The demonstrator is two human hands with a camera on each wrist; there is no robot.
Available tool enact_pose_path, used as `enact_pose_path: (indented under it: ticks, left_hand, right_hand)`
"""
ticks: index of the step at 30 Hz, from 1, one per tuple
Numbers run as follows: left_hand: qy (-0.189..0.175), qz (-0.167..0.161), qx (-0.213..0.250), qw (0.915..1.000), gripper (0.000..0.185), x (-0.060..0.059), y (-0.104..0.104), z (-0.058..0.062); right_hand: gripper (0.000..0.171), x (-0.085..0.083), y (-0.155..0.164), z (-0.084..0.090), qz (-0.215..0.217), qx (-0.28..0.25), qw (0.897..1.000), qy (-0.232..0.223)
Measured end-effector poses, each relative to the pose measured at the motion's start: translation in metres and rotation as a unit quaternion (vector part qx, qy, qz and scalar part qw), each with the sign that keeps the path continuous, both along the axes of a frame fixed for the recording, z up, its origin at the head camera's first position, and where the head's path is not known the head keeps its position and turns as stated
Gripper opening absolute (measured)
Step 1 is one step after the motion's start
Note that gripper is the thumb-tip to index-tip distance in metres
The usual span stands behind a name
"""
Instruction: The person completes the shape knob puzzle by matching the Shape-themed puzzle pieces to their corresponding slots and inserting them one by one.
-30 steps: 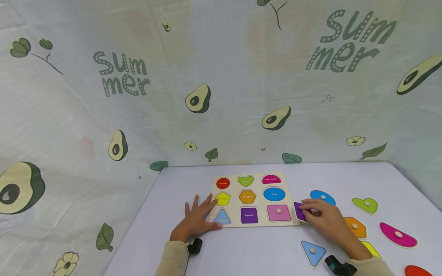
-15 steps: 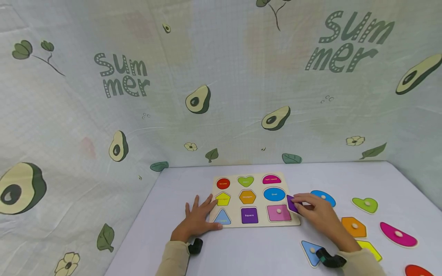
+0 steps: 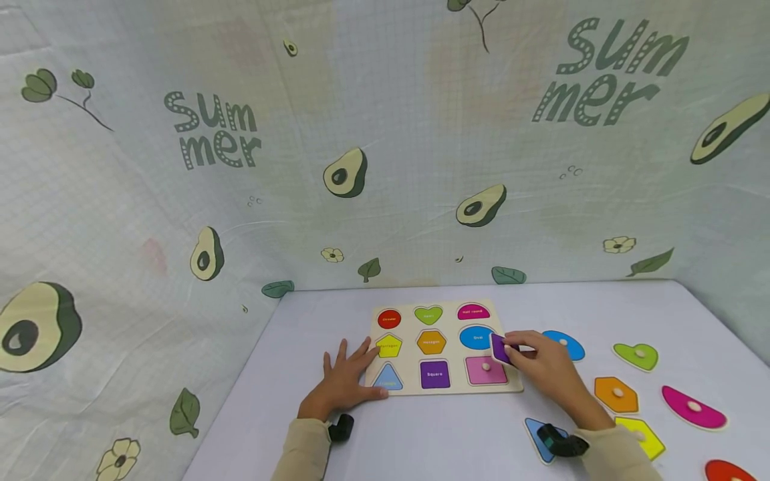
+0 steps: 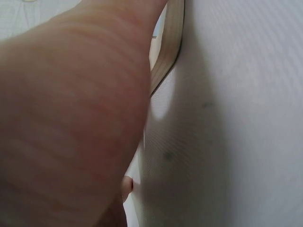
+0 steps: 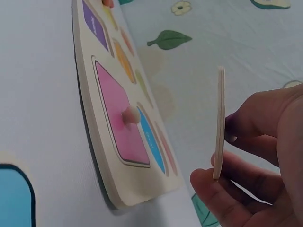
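Two hands are busy: my left hand [image 3: 344,386] lies flat with straight fingers on the puzzle board [image 3: 444,348] so it won't slide. My right hand [image 3: 544,369] pinches the purple square piece [image 3: 500,348] by its edges, up over the board's right side, near the pink piece [image 3: 486,369] sitting in its hole.

Cloth-draped tabletop booth [image 3: 385,167]; white table [image 3: 457,434]
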State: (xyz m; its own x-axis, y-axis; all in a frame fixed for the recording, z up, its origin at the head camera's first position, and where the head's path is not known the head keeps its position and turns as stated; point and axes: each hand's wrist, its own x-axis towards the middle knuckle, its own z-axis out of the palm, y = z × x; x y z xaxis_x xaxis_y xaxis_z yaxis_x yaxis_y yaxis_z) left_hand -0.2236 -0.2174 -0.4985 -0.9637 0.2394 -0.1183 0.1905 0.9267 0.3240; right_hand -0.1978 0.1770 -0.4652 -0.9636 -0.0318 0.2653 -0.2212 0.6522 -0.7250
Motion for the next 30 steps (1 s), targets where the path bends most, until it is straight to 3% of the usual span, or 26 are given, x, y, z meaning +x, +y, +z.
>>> enact_pose_path:
  ticks: [10,30]
  left_hand:
    - [-0.004,0.000,0.003,1.0000,0.100,0.001,-0.001,0.001]
    - [-0.006,0.007,0.000,1.0000,0.101,-0.001,0.000,0.000]
  right_hand:
    - [0.020,-0.001,-0.018,0.007,0.003,-0.004,1.000,0.016]
    - [0.020,-0.011,-0.044,0.016,0.021,-0.023,0.999,-0.010]
